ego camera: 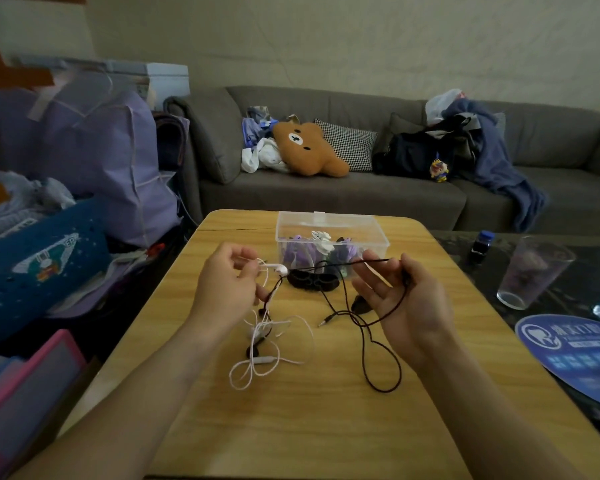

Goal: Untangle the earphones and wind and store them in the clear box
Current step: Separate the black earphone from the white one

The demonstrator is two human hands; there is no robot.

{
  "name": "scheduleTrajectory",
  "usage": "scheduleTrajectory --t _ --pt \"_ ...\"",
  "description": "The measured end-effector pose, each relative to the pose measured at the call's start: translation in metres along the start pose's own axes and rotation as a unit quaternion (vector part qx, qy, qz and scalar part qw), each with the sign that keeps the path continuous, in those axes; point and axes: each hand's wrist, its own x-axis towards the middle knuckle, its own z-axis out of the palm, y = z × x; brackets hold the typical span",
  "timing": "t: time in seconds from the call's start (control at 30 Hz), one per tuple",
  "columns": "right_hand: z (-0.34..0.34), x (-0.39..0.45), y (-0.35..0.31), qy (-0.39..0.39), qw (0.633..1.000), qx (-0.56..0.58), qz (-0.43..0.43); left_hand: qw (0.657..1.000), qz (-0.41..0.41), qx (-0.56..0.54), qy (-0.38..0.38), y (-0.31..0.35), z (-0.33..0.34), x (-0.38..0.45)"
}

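- Wooden table (326, 427), near part: white earphone cable (274, 358) lies in loose loops, crossed by the dark earphone cable (383, 341); a knot is seen near the left where the two meet.
- Left hand (222, 289): fingers curled, a white earbud pinched at the fingertips, its cord hanging to the heap below.
- Right hand (402, 299): palm up, fingers loosely curled round the dark cable, which is stretched leftward above the table. Dark jack plug (326, 322) rests on the table between the hands.
- Progress judged: untangling under way, not finished; no winding seen on either set.
- Clear box (329, 237), far middle of table, lid off or open; purple, white and dark items already stowed inside, so some storing is likely done.
- Dark looped object (312, 279) just before the box: wound earphones or something else cannot be told.
- Drinking glass (530, 271) stands well right.
- Box contents blurred; the dark cable's earbuds are not made out.
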Motion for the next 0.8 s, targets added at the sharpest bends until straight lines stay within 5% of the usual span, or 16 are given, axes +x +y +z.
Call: scheduleTrajectory --t 0.1,0.17,0.23,0.33,0.43,0.63,0.8 --pt "0.009 -0.007 0.001 -0.042 0.999 0.010 0.002 0.998 -0.039 0.028 0.041 -0.003 0.002 0.001" --pt "0.016 -0.011 0.004 -0.076 0.997 0.006 0.017 0.995 0.024 0.044 0.081 0.003 0.002 -0.004" --pt "0.021 -0.014 0.008 -0.106 0.994 -0.001 0.039 0.995 0.099 -0.020 -0.004 0.016 0.003 -0.016" --pt "0.022 -0.017 0.012 -0.140 0.988 -0.014 0.059 0.960 0.119 -0.053 -0.246 0.029 0.012 -0.037" --pt "0.019 -0.016 0.006 -0.148 0.988 -0.002 0.050 0.950 0.119 0.035 -0.285 0.024 0.018 -0.041" --pt "0.006 -0.007 -0.018 -0.055 0.997 0.059 -0.013 0.939 0.119 0.167 -0.277 0.010 0.005 -0.020" --pt "-0.010 0.001 -0.024 0.139 0.988 0.004 -0.068 0.912 0.101 0.276 -0.286 0.000 -0.004 -0.009"
